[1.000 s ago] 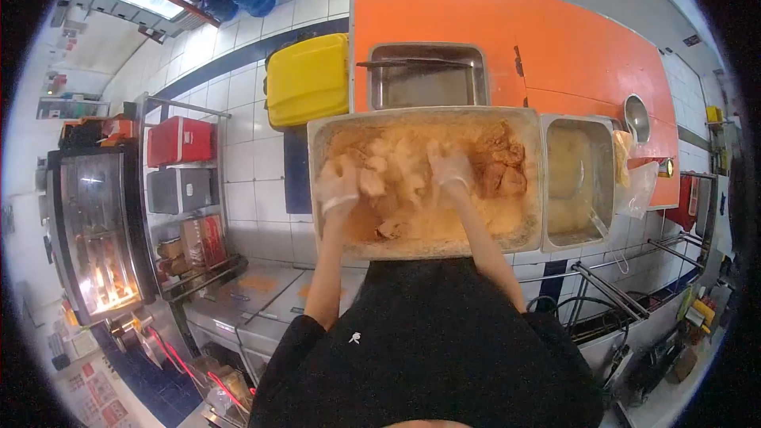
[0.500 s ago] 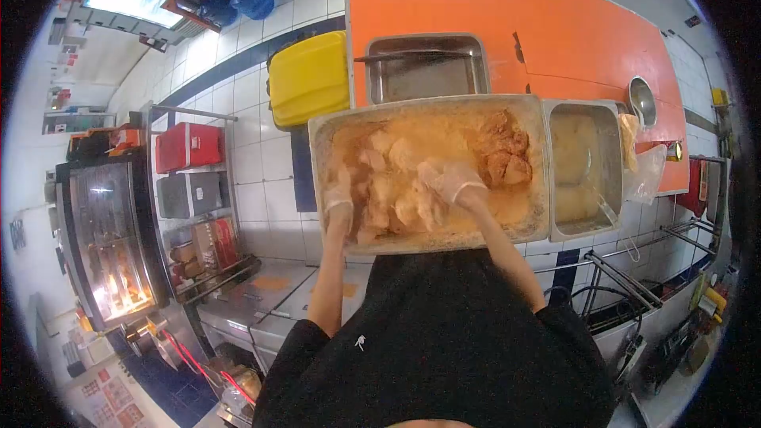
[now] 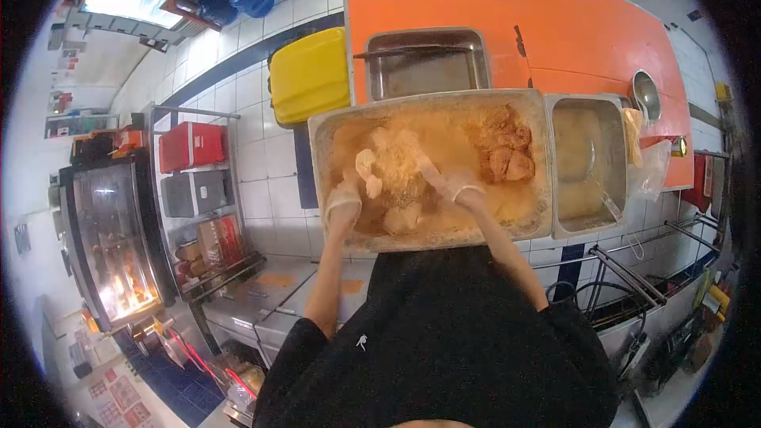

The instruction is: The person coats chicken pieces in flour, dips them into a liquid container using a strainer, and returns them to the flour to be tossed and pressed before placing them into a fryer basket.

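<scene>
Both my hands, in thin clear gloves, reach into a large metal tray [image 3: 432, 101] of orange-tan breading flour [image 3: 444, 131]. My left hand [image 3: 344, 200] is inside the tray's left wall, beside a pale chicken piece [image 3: 369, 170]; its fingers are smeared and partly covered by flour. Near the middle, my right hand [image 3: 458, 185] points left with its fingers stretched out over the flour. A mound of flour-covered chicken pieces [image 3: 396, 154] lies between the hands. Darker, coated chicken pieces [image 3: 506, 143] are heaped at the tray's right end.
A smaller metal pan [image 3: 587, 111] with cloudy liquid adjoins the tray on the right. Behind stand a rectangular metal pan [image 3: 428, 67] and a yellow bin [image 3: 311, 75]. A steel bowl [image 3: 645, 99] and a plastic bag [image 3: 652, 170] are at the right, on the orange counter [image 3: 594, 40].
The chicken between my hands has been heaped toward the back and covered with more flour. My left hand has shifted slightly right; my right hand has drawn back a little toward me.
</scene>
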Demonstrator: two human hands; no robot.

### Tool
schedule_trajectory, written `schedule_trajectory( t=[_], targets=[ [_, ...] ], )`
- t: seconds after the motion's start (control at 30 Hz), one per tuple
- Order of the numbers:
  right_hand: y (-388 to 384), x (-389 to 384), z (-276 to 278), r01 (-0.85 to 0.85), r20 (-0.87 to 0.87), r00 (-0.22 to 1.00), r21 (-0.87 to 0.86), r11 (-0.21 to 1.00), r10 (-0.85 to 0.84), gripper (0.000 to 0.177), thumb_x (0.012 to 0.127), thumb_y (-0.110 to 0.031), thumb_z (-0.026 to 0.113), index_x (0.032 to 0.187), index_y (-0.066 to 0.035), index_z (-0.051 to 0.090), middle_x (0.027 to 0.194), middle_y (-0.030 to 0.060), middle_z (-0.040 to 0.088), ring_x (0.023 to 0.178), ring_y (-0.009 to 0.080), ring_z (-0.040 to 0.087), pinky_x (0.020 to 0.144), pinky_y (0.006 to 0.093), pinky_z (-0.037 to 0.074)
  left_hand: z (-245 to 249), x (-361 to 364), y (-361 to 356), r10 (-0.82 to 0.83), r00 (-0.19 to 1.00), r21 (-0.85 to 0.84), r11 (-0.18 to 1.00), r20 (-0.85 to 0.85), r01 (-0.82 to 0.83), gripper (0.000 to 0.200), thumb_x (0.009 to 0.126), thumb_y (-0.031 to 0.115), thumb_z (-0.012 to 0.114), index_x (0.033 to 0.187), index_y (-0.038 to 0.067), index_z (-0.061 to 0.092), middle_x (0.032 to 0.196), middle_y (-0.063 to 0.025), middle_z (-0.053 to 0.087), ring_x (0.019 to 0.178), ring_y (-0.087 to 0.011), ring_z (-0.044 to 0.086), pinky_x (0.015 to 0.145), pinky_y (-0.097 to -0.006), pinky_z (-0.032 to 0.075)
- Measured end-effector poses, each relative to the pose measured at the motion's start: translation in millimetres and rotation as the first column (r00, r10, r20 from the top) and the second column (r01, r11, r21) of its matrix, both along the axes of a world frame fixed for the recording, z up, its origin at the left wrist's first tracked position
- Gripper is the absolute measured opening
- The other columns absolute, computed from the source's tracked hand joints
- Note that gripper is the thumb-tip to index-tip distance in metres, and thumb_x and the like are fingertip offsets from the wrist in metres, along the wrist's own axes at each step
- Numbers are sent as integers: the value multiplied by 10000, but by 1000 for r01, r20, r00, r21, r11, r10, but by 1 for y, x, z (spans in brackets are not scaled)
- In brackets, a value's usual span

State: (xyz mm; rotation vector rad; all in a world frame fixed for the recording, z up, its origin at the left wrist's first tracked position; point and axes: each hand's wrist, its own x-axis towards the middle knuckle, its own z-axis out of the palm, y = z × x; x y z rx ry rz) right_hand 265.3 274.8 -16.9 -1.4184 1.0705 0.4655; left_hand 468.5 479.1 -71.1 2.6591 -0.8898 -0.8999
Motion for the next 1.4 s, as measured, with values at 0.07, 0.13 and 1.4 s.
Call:
schedule_trajectory(
  t=[0.07, 0.13, 1.4],
  targets=[
    [11, -4, -18, -135, -19, 991, -153, 979, 134, 829, 850, -744, 505, 1171, 13, 609, 1019, 176, 652, 923, 239, 605, 798, 412, 463, -41, 2, 19, -551, 826, 337, 805, 120, 488, 385, 1001, 287, 390, 1176, 19, 604, 959, -197, 676, 921, -381, 636, 790, -486, 492],
    [41, 5, -70, 0, 92, 996, -241, 970, 23, 807, 825, -726, 567, 1138, 15, 630, 927, 148, 667, 845, 234, 622, 749, 400, 485, -36, -35, -4, -397, 884, -12, 911, 247, 413, 397, 1013, 310, 384, 1131, 22, 629, 954, -253, 663, 891, -420, 625, 827, -509, 476],
    [-18, 52, -4, -165, -34, 985, -473, 866, 169, 565, 807, -557, 668, 977, -19, 686, 928, 165, 689, 800, 245, 647, 705, 414, 510, 12, -54, -51, -287, 833, -20, 942, 472, 336, 289, 812, 346, 682, 984, 114, 703, 943, -174, 690, 906, -380, 665, 773, -455, 544]
  ],
)
